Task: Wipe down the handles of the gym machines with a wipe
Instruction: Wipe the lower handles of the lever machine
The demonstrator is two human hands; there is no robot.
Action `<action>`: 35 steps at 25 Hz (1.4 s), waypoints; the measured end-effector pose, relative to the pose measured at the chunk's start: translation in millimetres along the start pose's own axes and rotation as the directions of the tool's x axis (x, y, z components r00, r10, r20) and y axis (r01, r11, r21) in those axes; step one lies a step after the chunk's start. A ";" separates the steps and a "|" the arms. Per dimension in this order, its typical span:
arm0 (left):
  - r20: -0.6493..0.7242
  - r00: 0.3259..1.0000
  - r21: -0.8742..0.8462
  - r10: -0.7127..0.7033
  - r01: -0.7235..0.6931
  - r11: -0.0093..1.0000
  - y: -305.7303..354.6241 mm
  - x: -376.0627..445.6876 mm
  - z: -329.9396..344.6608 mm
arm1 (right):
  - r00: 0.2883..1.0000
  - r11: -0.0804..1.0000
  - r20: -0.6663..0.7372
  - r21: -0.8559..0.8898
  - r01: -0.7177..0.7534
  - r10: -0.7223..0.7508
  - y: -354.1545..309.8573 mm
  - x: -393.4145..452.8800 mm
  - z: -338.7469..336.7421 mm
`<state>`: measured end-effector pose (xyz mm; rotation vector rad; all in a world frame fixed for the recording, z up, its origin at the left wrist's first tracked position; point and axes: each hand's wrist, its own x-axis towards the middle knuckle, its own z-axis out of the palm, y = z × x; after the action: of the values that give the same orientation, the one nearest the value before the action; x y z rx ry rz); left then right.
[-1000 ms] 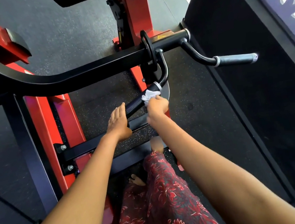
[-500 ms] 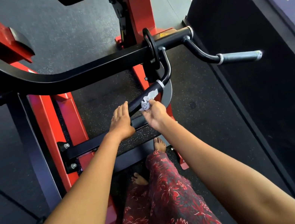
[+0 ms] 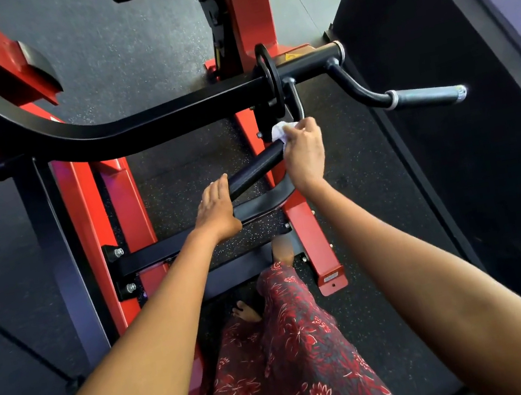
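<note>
Head view, hands and work. Your right hand [image 3: 304,151] pinches a crumpled white wipe [image 3: 280,131] against the upper end of the black near handle [image 3: 255,167], close to where the grip meets its curved metal stem [image 3: 297,100]. Your left hand [image 3: 215,207] rests at the lower end of the same grip, fingers straight and together, steadying it and holding nothing.

Head view, risks. Because the wipe is bunched small, it probably touches only one side of the grip, so the underside may be missed unless you wrap it round. The left palm covers the lower end, which would stay unwiped until you shift that hand. Since the handle hangs from the pivoting black lever arm [image 3: 141,124], a hard push could swing it; the left hand's bracing guards against that.

Head view, surroundings. A second handle [image 3: 425,95], grey with a bright end cap, juts to the right and looks untouched. The dark wall panel [image 3: 431,28] stands close beside it, leaving little room for your arm. Below, the red frame [image 3: 305,224] and black crossbars [image 3: 157,253] crowd your bare feet [image 3: 246,311].
</note>
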<state>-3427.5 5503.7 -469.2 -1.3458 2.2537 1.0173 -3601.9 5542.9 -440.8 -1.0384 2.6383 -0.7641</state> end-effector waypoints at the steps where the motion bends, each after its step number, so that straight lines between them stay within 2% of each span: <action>1: 0.000 1.000 -0.002 -0.003 0.003 1.000 0.1 -0.2 0.4 | 0.996 0.997 0.036 -0.012 0.078 -0.077 3.0 -5.9 5.3; 3: -0.007 1.000 -0.009 -0.001 0.001 1.000 0.5 -0.6 1.2 | 0.985 0.986 0.080 0.070 0.149 -0.154 12.9 -13.3 2.1; 5: -0.009 1.000 -0.007 0.005 -0.005 1.000 0.3 -1.4 1.1 | 0.981 0.987 0.121 0.073 0.144 -0.152 25.4 -9.2 -12.3; 7: -0.012 1.000 -0.003 0.014 -0.014 1.000 -0.9 -0.4 0.9 | 0.994 0.998 0.086 0.012 0.061 -0.062 33.4 3.1 -23.2; 9: -0.012 1.000 -0.004 0.017 -0.017 1.000 -1.0 -0.2 1.2 | 0.999 0.997 0.027 0.071 -0.025 0.023 28.4 13.3 -24.7; 14: -0.013 1.000 -0.020 0.012 -0.012 1.000 -2.6 -0.1 2.5 | 0.979 0.982 0.090 0.065 0.178 -0.183 15.5 2.5 -3.4; 17: -0.014 1.000 -0.031 0.016 -0.016 0.999 -3.7 1.0 3.5 | 0.985 0.973 0.042 0.169 0.155 -0.165 32.7 -10.7 -2.8; 22: -0.018 1.000 -0.017 0.012 -0.013 1.000 -2.4 2.1 3.8 | 0.996 0.990 0.063 0.132 0.052 -0.061 36.4 9.2 -18.1; 27: -0.012 1.000 -0.028 -0.002 0.001 1.000 -2.6 1.8 3.8 | 0.961 0.974 0.172 0.097 0.204 -0.218 18.1 -0.5 -6.3; 31: -0.011 1.000 -0.025 0.004 -0.004 1.000 -2.4 1.8 3.2 | 0.964 0.982 0.185 0.049 0.183 -0.189 32.5 -0.9 -21.4; 35: -0.007 1.000 -0.027 0.006 -0.006 1.000 -1.6 2.1 2.4 | 0.972 0.988 0.176 0.014 0.156 -0.156 18.6 10.7 -20.7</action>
<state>-3427.4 5503.5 -472.8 -1.3561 2.2576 1.0508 -3628.0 5555.2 -433.3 -1.2635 2.4304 -0.6681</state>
